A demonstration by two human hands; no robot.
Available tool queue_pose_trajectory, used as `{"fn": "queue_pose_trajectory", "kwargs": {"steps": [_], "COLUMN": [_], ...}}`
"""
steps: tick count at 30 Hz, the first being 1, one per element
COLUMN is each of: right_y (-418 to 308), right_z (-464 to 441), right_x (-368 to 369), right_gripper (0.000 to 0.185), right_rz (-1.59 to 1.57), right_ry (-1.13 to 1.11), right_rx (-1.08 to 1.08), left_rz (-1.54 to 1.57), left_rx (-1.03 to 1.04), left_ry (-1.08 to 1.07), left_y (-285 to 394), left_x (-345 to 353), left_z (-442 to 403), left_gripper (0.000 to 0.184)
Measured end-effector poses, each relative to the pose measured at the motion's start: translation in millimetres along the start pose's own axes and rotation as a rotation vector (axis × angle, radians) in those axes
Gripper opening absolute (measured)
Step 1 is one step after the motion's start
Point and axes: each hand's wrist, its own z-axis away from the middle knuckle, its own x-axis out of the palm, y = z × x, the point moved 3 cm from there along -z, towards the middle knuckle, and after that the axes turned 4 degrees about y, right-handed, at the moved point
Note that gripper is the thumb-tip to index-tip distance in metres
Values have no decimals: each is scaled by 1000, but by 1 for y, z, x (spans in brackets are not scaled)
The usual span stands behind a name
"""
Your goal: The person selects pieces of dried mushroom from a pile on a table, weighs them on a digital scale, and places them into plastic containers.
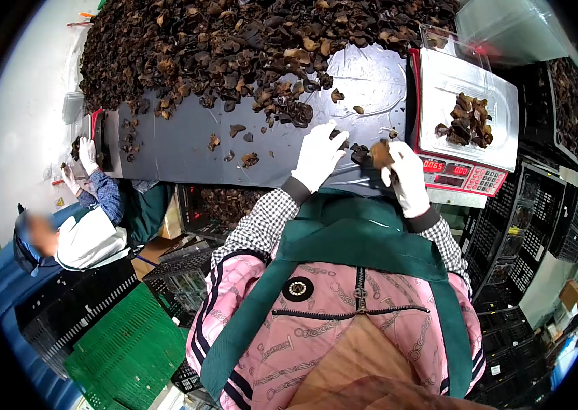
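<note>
1. Fungus-like pieces (261, 44), dry in appearance, form a broad heap (200, 61) along the far edge of the tabletop (190, 150), probably kept back there so that handling can go on by the near edge.
2. An electronic scale (464, 178) stands at the tabletop's right end, just beside the right hand (408, 179), likely to keep the reach short. A small pile (470, 123) lies on its pan (438, 89), apart from the heap, seemingly to be read as a separate portion.
3. Near the right end of the near edge, the right hand pinches a tan-brown piece (379, 155) between thumb and fingers, a light hold that seems to suit something thin and perhaps brittle.
4. The left hand (318, 157) is palm down over the near edge, fingertips at a dark piece (340, 142); whether they grip it or merely touch it, I cannot tell.
5. White gloves (309, 167) cover both hands, presumably to keep skin off the pieces.
6. Most pieces look curled, lobed and uneven, blackish brown with rusty and tan patches; the pinched one is paler than most. Several lie singly between the heap and the near edge.
</note>
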Motion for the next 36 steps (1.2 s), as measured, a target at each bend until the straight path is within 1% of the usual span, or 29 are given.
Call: {"fn": "queue_pose_trajectory", "kwargs": {"steps": [2, 4, 5, 6, 9, 10, 12, 15, 16, 18, 19, 20, 21, 22, 23, 25, 26, 27, 28, 29, 30, 31, 32, 34, 36], "right_y": [-4, 6, 12, 16, 21, 19, 11, 0, -11, -32, -42, -49, -56, -66, -75, -85, -88, -91, -94, -101, -104, -106, -108, -112, -109], "right_z": [20, 26, 28, 31, 31, 32, 33, 37, 41, 47, 50, 51, 51, 52, 52, 49, 46, 43, 39, 38, 38, 39, 40, 42, 42], "right_x": [-3, -11, -15, -17, -20, -22, -22, -23, -20, -19, -20, -23, -29, -34, -38, -51, -56, -61, -67, -69, -74, -78, -81, -87, -97], "right_gripper": [14, 15, 16, 16, 16, 16, 15, 15, 15, 16, 15, 15, 13, 13, 13, 12, 13, 13, 13, 14, 15, 15, 16, 17, 17], "right_rz": [-75, -162, -198, -236, -327, -357, -381, -312, -261, -131, -55, 21, 83, 157, 241, 362, 390, 418, 447, 573, 580, 586, 592, 597, 655], "right_ry": [21, 11, 45, 80, 92, 83, 63, 41, 81, 169, 213, 253, 233, 245, 283, 328, 340, 353, 367, 388, 392, 396, 399, 411, 416], "right_rx": [67, 63, 97, 132, 143, 140, 112, 42, 23, -30, -61, -89, -212, -240, -270, -301, -360, -420, -479, -646, -622, -598, -572, -590, -631], "left_rz": [156, 456, 464, 471, 310, 200, 96, 262, 558, 755, 985, 1112, 1295, 1477, 1501, 1485, 1477, 1398, 1216, 1090, 962, 896, 889, 806, 666], "left_rx": [-11, -282, -289, -294, 164, 177, 220, 84, -54, -216, -417, -551, -622, -694, -716, -640, -602, -496, -449, -333, -220, -198, -119, -97, 21], "left_ry": [77, 147, 58, -31, -130, -215, -231, -272, -93, -28, -113, -189, -180, -169, -151, -116, -100, -48, -37, 27, 87, 93, 152, 7, 72], "left_y": [-16, -21, -18, -4, 38, 43, 45, 30, 26, 20, 29, 31, 38, 46, 55, 76, 87, 97, 103, 115, 128, 134, 145, 156, 166], "left_x": [9, 8, 9, -4, -15, 2, 19, 30, 28, 26, 7, 0, -5, -10, -14, -27, -31, -33, -32, -33, -34, -24, -20, -8, -3], "left_z": [6, 8, 9, 3, -6, 1, 5, -5, -4, -15, -26, -33, -39, -44, -51, -67, -74, -83, -92, -104, -116, -128, -136, -153, -159], "left_gripper": [32, 26, 27, 28, 40, 35, 30, 26, 27, 25, 23, 20, 21, 23, 24, 24, 24, 25, 27, 27, 28, 30, 33, 35, 39]}}
